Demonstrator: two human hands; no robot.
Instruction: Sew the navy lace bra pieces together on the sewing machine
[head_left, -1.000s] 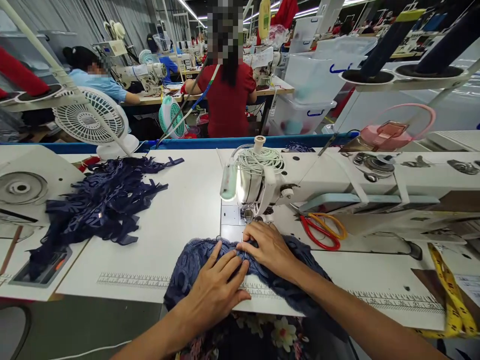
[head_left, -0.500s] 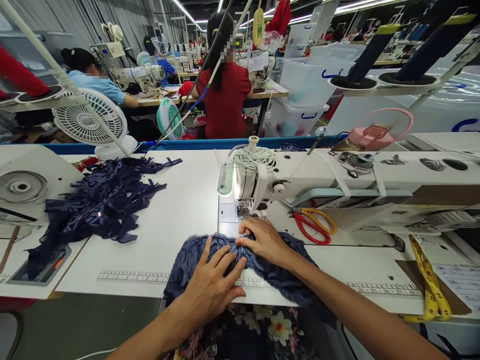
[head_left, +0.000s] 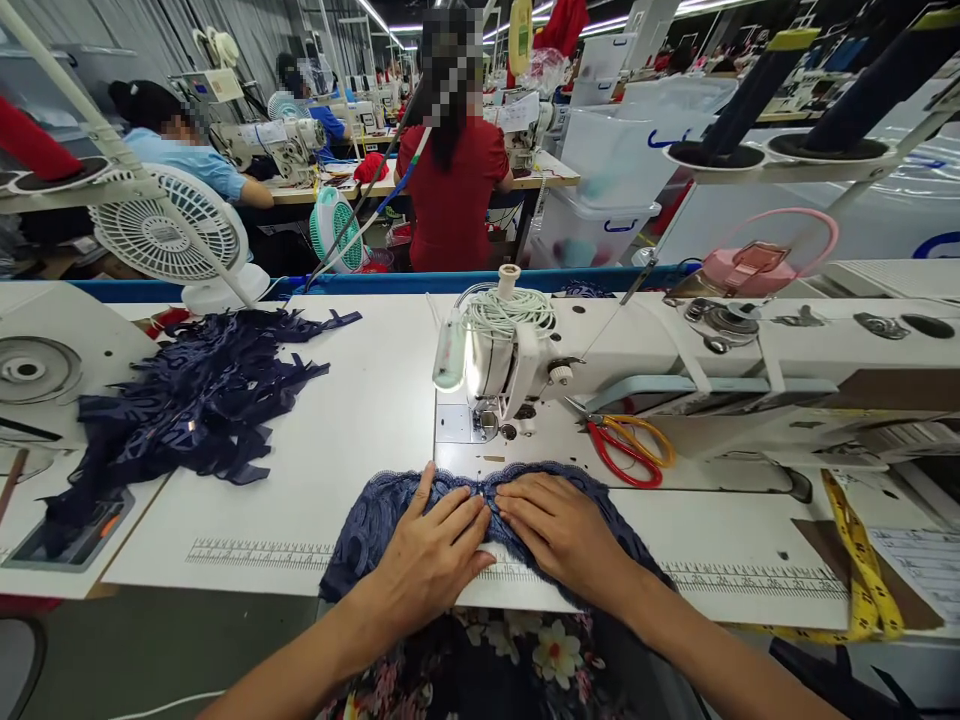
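Dark blue lace fabric (head_left: 360,530) lies across the front of the sewing table and hangs over its edge. My left hand (head_left: 439,540) rests on it with the fingers stretched out and the thumb apart. Beside it, my right hand (head_left: 559,525) lies flat on the lace, fingertips close to those of the left. Between the two hands the fabric shows a gathered middle part. The needle and presser foot of the sewing machine (head_left: 487,420) stand just behind the lace, apart from it.
Red- and orange-handled scissors (head_left: 626,455) lie right of the needle. A heap of navy fabric strips (head_left: 202,400) is on the left. A yellow tape measure (head_left: 859,560) hangs at the right front. A white fan (head_left: 169,225) stands behind; co-workers sit at machines beyond.
My right hand has moved from a pinch at the lace's middle to lying flat on it, a little to the right. The left hand stays nearly in place.
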